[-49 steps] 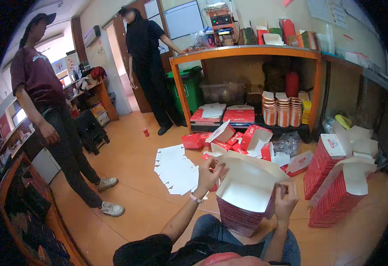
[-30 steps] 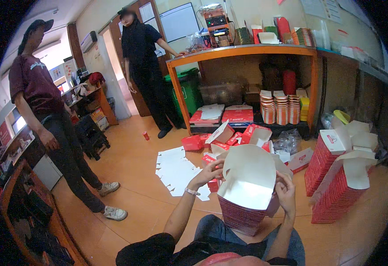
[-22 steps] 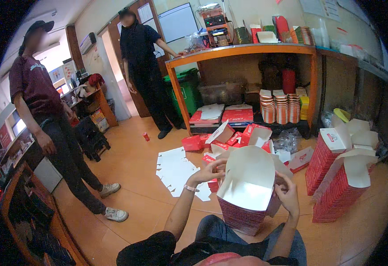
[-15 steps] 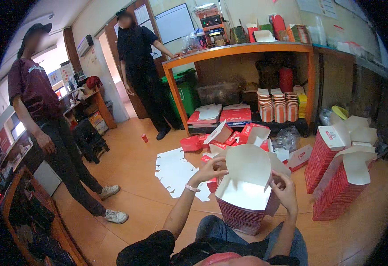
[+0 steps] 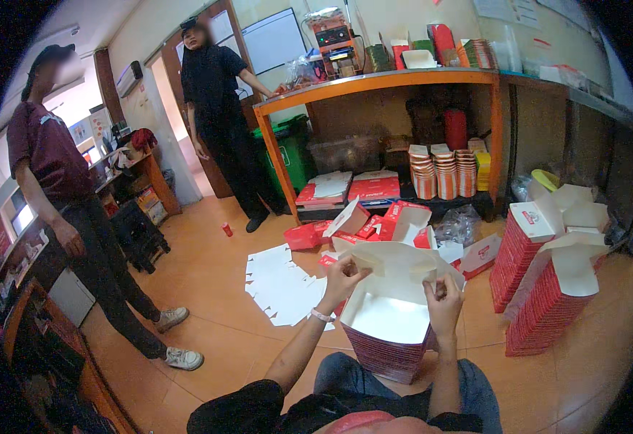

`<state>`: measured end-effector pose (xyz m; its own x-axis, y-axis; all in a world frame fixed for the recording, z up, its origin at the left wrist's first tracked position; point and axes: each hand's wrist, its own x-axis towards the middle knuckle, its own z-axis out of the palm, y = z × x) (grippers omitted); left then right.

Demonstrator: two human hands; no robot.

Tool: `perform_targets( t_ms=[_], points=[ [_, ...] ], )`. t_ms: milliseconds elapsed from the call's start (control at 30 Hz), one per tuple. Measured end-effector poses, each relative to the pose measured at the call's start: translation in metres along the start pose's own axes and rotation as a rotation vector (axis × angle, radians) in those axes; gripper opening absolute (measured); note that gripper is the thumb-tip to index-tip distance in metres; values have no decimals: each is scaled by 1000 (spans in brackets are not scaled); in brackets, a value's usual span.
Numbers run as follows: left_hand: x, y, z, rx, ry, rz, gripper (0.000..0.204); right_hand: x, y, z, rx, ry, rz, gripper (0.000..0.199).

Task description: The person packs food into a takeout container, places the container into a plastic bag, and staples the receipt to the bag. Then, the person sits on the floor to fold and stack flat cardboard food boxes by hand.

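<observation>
Head view, looking down: the red-and-white carton box sits upright on the person's lap, mouth open toward the camera, white inside showing, right betw. both hands. Left hand is pinched shut on the rear-left top flap, fingers folded over its edge; right hand is closed on the front-right flap edge, thumb & fingers clamped on the card. Box's long axis runs roughly left-right across the lap, tall side down toward the knees; its flaps stand up above the mouth, the far one arching over it. Both hands are at rim level, w/ the left a bit higher & farther out, the right nearer the body. Just beyond lie flat white blanks on the orange tiled floor, & stacks of finished boxes lean at right, near but not touching. Two people stand at left, well apart from the work; an orange-framed shelf lines the back wall.
</observation>
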<state>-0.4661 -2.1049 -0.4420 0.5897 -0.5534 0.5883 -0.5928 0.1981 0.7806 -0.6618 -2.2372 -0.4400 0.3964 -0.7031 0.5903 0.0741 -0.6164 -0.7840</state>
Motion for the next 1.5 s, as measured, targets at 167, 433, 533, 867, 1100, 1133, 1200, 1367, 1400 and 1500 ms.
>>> perform_targets(
  t_ms=[167,433,533,867,1100,1133,1200,1367,1400,1500],
  points=[
    [-6,2,0,108,-3,-21,22,0,0,-2,-40,8,-17,22],
    [-19,23,4,337,63,213,30,-5,-13,-11,-267,-43,-115,43],
    [-18,35,-13,347,-94,32,26,-4,-21,-22,-177,-189,-47,41],
    [-4,56,-45,507,-453,-26,29,11,-39,-56,-344,-453,-26,31],
    [-4,62,-50,95,-365,-377,39,19,-37,-49,12,-539,101,28],
    [-3,59,-52,-68,-445,-424,41,19,-32,-48,91,-474,-51,28],
    [-1,52,-54,-294,-508,-538,42,20,-20,-49,165,-404,-206,28],
    [-2,31,-48,-137,-489,-312,40,18,13,-54,430,-646,194,32],
    [-2,27,-46,-130,-469,-316,37,17,17,-53,408,-655,185,32],
    [2,18,-39,-58,-399,-200,30,18,24,-44,273,-495,-209,27]
  ],
)
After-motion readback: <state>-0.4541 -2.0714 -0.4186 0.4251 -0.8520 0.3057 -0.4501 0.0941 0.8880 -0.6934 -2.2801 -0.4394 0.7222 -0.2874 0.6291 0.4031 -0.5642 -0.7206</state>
